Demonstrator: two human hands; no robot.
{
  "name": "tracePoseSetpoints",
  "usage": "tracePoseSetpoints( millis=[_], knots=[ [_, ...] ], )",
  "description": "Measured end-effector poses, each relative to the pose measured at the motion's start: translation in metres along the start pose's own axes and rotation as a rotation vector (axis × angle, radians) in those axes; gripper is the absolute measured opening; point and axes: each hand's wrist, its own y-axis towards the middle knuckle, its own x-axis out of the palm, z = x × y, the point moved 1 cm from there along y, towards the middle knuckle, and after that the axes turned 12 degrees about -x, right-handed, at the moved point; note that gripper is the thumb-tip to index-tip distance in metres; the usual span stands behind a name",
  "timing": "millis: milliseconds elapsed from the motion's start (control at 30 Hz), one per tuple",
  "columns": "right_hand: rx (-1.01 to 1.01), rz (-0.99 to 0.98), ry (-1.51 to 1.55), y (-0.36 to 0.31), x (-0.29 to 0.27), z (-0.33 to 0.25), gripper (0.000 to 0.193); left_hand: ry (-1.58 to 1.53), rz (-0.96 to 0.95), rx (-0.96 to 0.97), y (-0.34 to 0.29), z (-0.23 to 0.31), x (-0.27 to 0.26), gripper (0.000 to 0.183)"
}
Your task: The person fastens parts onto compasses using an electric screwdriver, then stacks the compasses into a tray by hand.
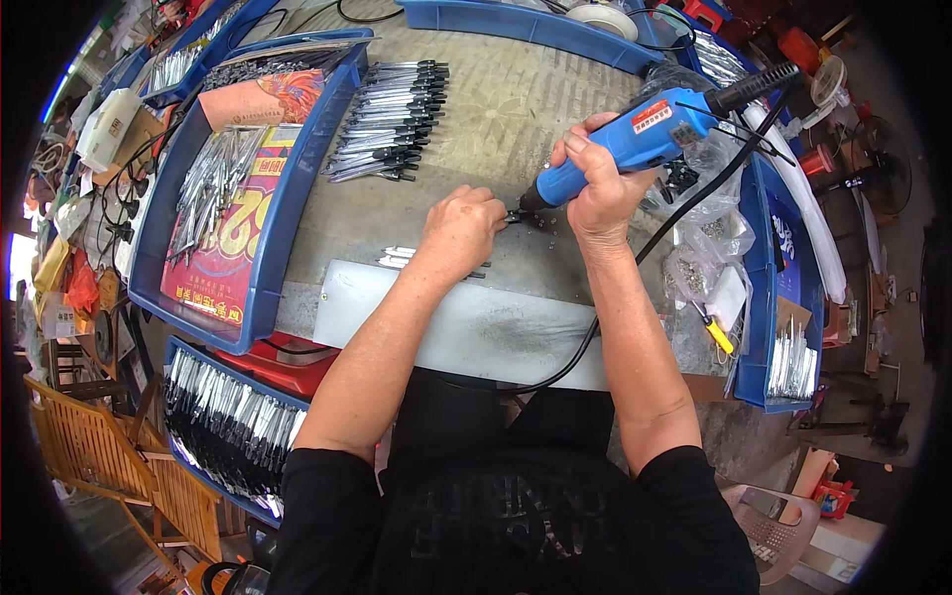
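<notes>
We log our right hand [598,188] gripping a blue electric screwdriver [635,144], long axis slanting, tip toward the workbench's [516,109] middle, where our left hand [461,228] pinches a small part [513,215]

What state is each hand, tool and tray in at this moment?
Right hand: gripping the blue electric screwdriver, tip angled down at a small part.
Left hand: pinching that small part on the table.
Left blue tray: holding loose metal pieces.
Finished pieces: laid in a row.
</notes>
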Motion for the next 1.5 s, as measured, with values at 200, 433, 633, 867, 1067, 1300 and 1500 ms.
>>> tracePoseSetpoints(
  millis=[200,433,633,867,1067,1300,1500],
  knots=[
    [0.024,-0.080,-0.116,0.000,0.011,0.004,0.021,0.005,0.001,-0.002,-0.001,-0.001,0.001,0.008],
    [-0.057,-0.240,-0.308,0.004,0.025,0.022,0.016,-0.006,-0.012,-0.035,0.001,0.002,0.000,0.006],
    [-0.055,-0.267,-0.345,0.009,0.025,0.026,0.015,-0.044,-0.020,-0.018,0.002,-0.001,0.003,0.005],
    [-0.003,-0.270,-0.196,-0.002,0.020,0.007,0.022,-0.039,-0.042,-0.012,0.000,-0.001,0.002,0.005],
    [-0.111,-0.064,-0.040,-0.012,-0.003,-0.023,0.029,0.041,-0.084,-0.062,0.000,-0.009,-0.022,0.006],
    [-0.138,0.196,0.062,-0.009,-0.050,-0.028,0.030,0.124,-0.242,-0.045,-0.013,-0.013,-0.052,0.011],
    [-0.148,0.312,0.090,-0.012,-0.072,-0.020,0.025,0.146,-0.175,0.026,-0.030,-0.020,-0.058,0.012]
  ],
)
